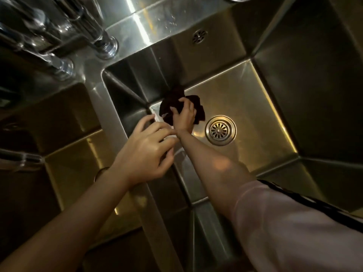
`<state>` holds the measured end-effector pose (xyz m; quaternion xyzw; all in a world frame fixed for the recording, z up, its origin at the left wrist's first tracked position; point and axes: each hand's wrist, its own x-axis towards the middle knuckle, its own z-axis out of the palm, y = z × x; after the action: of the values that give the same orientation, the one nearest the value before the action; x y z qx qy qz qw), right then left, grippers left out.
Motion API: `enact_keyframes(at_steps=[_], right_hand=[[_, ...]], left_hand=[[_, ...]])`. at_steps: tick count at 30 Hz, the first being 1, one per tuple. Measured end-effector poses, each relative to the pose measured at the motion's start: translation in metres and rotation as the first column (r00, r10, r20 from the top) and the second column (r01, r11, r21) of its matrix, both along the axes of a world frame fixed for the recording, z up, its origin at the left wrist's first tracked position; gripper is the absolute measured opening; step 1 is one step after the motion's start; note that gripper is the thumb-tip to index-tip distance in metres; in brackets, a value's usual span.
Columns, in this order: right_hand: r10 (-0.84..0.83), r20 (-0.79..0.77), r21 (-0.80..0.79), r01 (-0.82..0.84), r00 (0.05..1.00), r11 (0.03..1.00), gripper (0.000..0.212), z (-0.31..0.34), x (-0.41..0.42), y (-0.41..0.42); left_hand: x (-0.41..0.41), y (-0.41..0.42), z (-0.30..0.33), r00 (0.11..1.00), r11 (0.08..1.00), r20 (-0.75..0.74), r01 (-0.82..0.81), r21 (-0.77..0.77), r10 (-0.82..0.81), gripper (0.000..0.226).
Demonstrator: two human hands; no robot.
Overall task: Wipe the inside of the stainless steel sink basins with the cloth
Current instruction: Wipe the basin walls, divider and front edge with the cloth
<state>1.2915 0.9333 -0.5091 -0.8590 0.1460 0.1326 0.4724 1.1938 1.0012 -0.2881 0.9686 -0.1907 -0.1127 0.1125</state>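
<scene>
Cloth (177, 104), dark and bunched, lies at the middle of the frame on the floor of the right basin (245, 91), tucked into the corner where the floor meets the far wall and the left wall. Right hand (184, 116) is down in that basin with its fingers curled over the cloth, grasping it and pressing it against the steel. Just to the right of the hand sits the round drain (220, 130), apart from the cloth. Left hand (145, 152) is over the divider (110, 114) between the two basins, fingers loosely bent and spread, holding nothing; whether the fingertips touch the rim I cannot tell. Left basin (74, 158) fills the lower left of the frame, dim and yellowish. Chrome tap pipes (106, 44) stand at the upper left, blurred. An overflow grille (199, 36) shows on the far wall of the right basin, near the top. A pale sleeve (284, 222) covers the right upper arm at lower right.
</scene>
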Motion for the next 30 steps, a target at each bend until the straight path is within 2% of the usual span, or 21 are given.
enact_keyframes(at_steps=[7,13,19,27,30], right_hand=[[-0.076,0.025,0.022,0.076,0.997,0.997,0.035,-0.006,0.003,0.033],[-0.209,-0.031,0.155,0.211,0.977,0.965,0.032,0.006,0.001,0.056],[-0.212,-0.066,0.268,0.222,0.975,0.938,0.034,0.02,-0.005,0.06],[-0.213,0.098,0.332,0.17,0.972,0.928,0.036,0.059,0.0,0.05],[-0.258,0.145,0.386,0.186,0.955,0.904,0.036,0.08,0.003,0.049]], left_hand=[[0.001,-0.001,-0.001,1.0,1.0,0.0,-0.007,-0.027,0.007,0.035],[0.0,-0.001,0.002,1.0,0.999,0.029,-0.002,-0.042,0.004,0.033],[0.0,-0.001,0.004,1.0,0.999,0.019,0.003,-0.037,-0.002,0.032],[-0.001,-0.001,0.001,0.998,0.998,0.05,-0.023,-0.055,0.026,0.032],[-0.001,-0.001,0.002,0.998,0.997,0.063,-0.027,-0.079,0.032,0.04]])
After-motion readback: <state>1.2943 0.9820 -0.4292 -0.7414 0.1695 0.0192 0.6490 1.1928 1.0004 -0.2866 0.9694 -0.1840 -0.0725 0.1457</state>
